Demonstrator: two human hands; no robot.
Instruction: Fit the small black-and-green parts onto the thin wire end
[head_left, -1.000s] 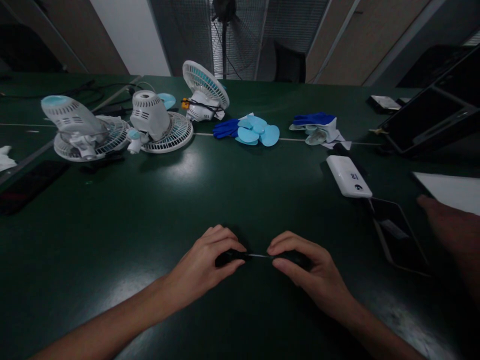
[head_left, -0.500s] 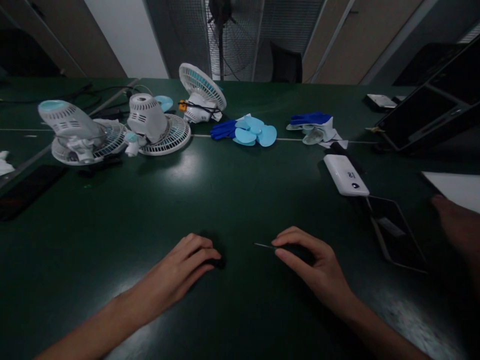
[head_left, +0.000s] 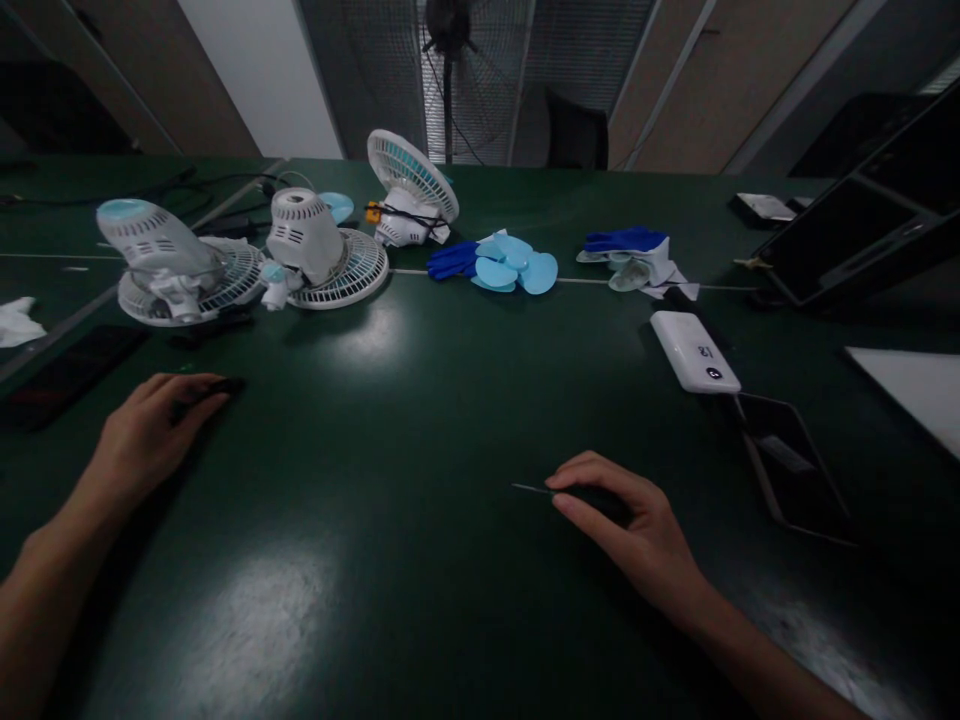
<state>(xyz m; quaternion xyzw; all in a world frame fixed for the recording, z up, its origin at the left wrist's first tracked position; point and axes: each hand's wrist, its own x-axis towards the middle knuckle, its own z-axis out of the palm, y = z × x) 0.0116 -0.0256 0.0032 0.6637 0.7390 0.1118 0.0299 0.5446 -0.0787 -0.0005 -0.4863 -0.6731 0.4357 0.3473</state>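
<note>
My left hand (head_left: 161, 425) is over the table's left side, its fingers pinching a small black object (head_left: 227, 385) whose kind I cannot make out. Just beyond it lie the white desk fans, the nearest a fan (head_left: 169, 265) face down on its grille. In my right hand (head_left: 630, 520), right of the middle, is a screwdriver (head_left: 531, 489); its thin metal shaft points left and the dark handle is mostly hidden by my fingers and palm.
A second face-down fan (head_left: 304, 240) and a tilted fan (head_left: 411, 185) stand farther back. Beside them lie a light-blue fan blade (head_left: 516, 265) and blue-white gloves (head_left: 628, 255). On the right are a white power bank (head_left: 694, 350), a phone (head_left: 791, 465) and a black case (head_left: 862, 220).
My left hand has moved left and away from me with the small black object. My right hand stays put with the screwdriver. Another person's hand at the right edge has left view.
</note>
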